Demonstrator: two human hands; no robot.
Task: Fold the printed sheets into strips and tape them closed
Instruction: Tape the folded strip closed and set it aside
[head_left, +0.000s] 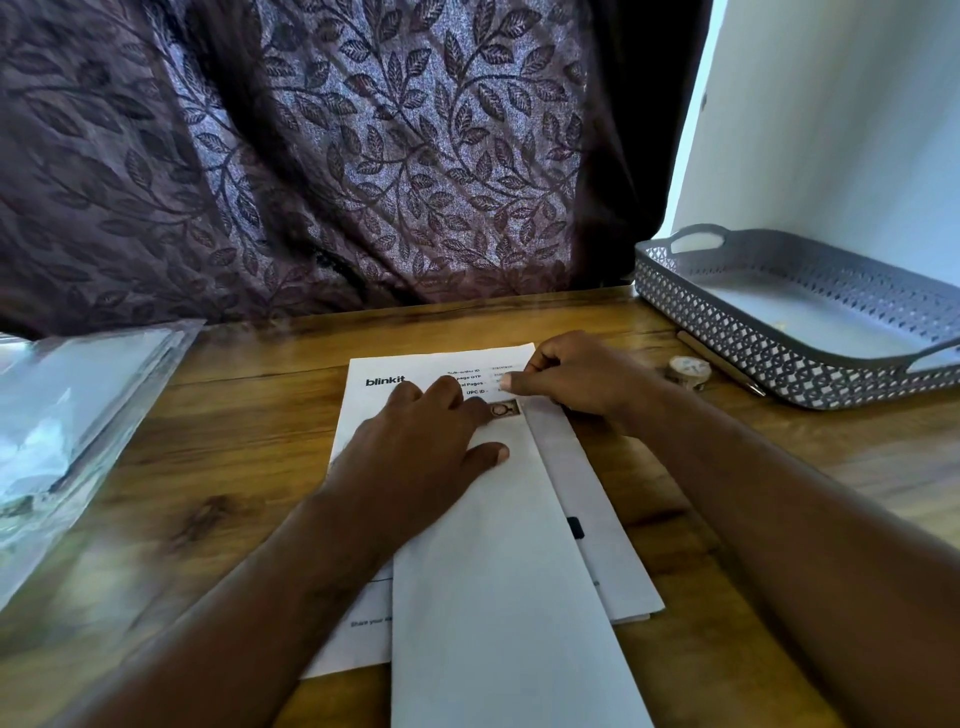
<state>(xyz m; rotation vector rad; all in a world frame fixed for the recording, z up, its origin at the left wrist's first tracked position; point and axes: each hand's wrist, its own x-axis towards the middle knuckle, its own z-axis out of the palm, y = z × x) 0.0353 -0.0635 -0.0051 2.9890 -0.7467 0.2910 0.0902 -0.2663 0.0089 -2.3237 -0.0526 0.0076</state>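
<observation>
A white printed sheet with a "blinkit" heading lies on the wooden table in front of me. A folded white flap lies over its right half, running toward me. My left hand presses flat on the sheet near the flap's top, fingers spread. My right hand pinches the sheet's top right corner between thumb and curled fingers. A small roll of clear tape stands on the table just right of my right hand.
A grey perforated tray with handles sits at the right, with a pen lying along its near side. Clear plastic sleeves lie at the left. A dark leaf-patterned curtain hangs behind the table's far edge.
</observation>
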